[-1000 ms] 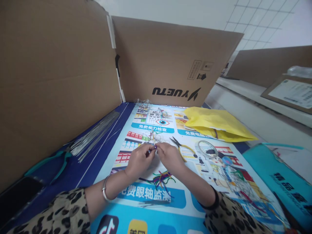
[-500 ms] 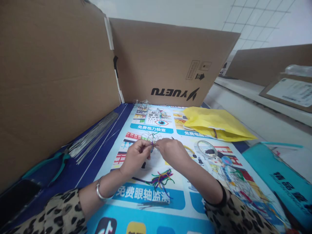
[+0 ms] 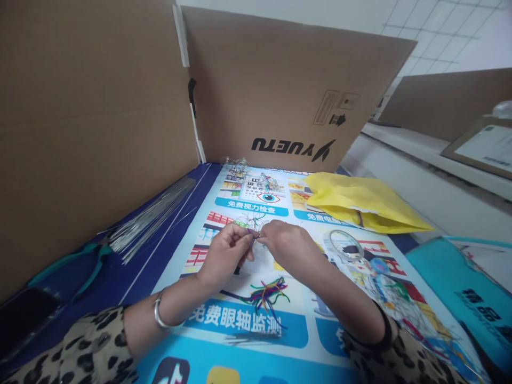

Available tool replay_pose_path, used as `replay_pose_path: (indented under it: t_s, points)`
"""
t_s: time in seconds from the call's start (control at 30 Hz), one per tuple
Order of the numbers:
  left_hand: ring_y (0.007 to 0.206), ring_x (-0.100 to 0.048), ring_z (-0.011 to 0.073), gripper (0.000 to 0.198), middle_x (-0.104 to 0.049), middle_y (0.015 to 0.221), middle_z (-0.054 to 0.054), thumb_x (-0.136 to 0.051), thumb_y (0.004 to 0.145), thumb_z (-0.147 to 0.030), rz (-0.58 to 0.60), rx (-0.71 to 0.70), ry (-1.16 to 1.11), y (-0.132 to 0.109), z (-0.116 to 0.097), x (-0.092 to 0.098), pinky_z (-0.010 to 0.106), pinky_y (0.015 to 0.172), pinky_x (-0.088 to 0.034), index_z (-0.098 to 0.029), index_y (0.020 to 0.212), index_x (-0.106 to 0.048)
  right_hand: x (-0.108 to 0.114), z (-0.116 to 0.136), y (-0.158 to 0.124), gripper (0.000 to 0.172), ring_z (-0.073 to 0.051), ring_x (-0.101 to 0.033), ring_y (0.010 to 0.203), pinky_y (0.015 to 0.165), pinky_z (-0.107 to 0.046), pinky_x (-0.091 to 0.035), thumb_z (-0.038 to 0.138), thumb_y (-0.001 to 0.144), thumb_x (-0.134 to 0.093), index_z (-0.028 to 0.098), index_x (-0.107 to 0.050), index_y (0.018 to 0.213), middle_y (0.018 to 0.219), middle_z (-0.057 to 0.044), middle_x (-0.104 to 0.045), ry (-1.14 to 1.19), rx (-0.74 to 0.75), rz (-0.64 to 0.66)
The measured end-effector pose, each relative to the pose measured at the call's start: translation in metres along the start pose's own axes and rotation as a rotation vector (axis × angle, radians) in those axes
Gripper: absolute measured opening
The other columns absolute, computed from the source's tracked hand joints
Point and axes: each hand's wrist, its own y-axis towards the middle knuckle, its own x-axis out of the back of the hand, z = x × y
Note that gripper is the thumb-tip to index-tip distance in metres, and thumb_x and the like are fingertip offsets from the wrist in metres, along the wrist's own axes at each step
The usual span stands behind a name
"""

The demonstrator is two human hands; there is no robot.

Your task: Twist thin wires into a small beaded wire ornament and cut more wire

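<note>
My left hand (image 3: 229,252) is closed in a pinch on a thin wire piece (image 3: 255,218). A short purple thread (image 3: 249,231) shows at its fingertips. Close against it, my right hand (image 3: 291,246) is also pinched, back turned up, its fingertips meeting the left ones at the wire and thread. Exactly what lies between the right fingers is partly hidden. Fine wire loops and a bit of green spread out just beyond both hands. Nearer to me lies a bundle of multicoloured threads (image 3: 269,293), with a few thin wires (image 3: 252,338) below it.
Straight wires (image 3: 154,216) and teal-handled pliers (image 3: 90,272) lie at left beside a tall cardboard panel (image 3: 96,112). A yellow bag (image 3: 366,202) rests at the back right. A clear ring (image 3: 346,245), tangled wire pieces (image 3: 394,298) and a teal pouch (image 3: 460,288) are at right.
The camera view has shifted slightly. Both hands stay together at the same spot, with the right hand turned a little and the purple thread showing more between the fingertips.
</note>
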Motion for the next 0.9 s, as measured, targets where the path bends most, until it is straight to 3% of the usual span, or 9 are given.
replay_pose_path:
  t_s: [0.23,0.37,0.57,0.8,0.9]
  points:
    - [0.038,-0.040,0.0054,0.022,-0.051,0.045,-0.007,-0.058,0.079,-0.037,-0.012,0.024,-0.038,-0.002,-0.006,-0.001,0.016,0.038,-0.031,-0.019,0.075,-0.046,0.014,-0.003,0.002,0.016,-0.012,-0.057,0.070,0.061,-0.022,-0.036,0.015,0.083,-0.050,0.019,-0.062,0.074,0.077,0.000,-0.064,0.326,-0.026,0.055]
    - [0.040,-0.043,0.0064,0.018,-0.052,0.048,-0.007,-0.058,0.079,-0.033,0.054,-0.034,0.002,0.000,-0.006,0.001,0.017,0.040,-0.035,-0.020,0.078,-0.045,0.017,-0.002,0.001,0.010,-0.010,-0.053,0.060,0.054,-0.020,-0.033,0.019,0.078,-0.058,0.019,-0.062,0.069,0.068,0.002,-0.062,0.384,-0.058,0.016]
    - [0.045,-0.048,0.0075,0.009,-0.055,0.053,-0.004,-0.056,0.079,-0.025,0.136,-0.105,0.121,0.001,-0.011,0.004,0.019,0.044,-0.039,-0.020,0.076,-0.050,0.015,0.000,0.000,0.020,-0.007,-0.046,0.048,0.045,-0.018,-0.029,0.029,0.073,-0.065,0.017,-0.059,0.059,0.053,0.005,-0.054,0.595,-0.152,-0.003]
    - [0.050,-0.049,0.0090,0.013,-0.057,0.056,0.000,-0.056,0.078,-0.026,0.178,-0.137,0.296,-0.001,-0.022,0.006,0.021,0.048,-0.038,-0.018,0.069,-0.060,0.010,0.004,-0.002,0.014,-0.008,-0.047,0.050,0.047,-0.019,-0.031,0.024,0.072,-0.065,0.018,-0.060,0.061,0.053,0.006,-0.055,0.594,-0.157,-0.061]
    - [0.052,-0.048,0.0095,0.014,-0.058,0.057,0.000,-0.059,0.076,-0.028,0.136,-0.211,0.395,-0.001,-0.020,0.008,0.021,0.048,-0.037,-0.018,0.067,-0.063,0.008,0.008,-0.004,0.014,-0.008,-0.048,0.052,0.049,-0.019,-0.032,0.023,0.071,-0.066,0.018,-0.061,0.060,0.055,0.005,-0.056,0.569,-0.142,-0.085]
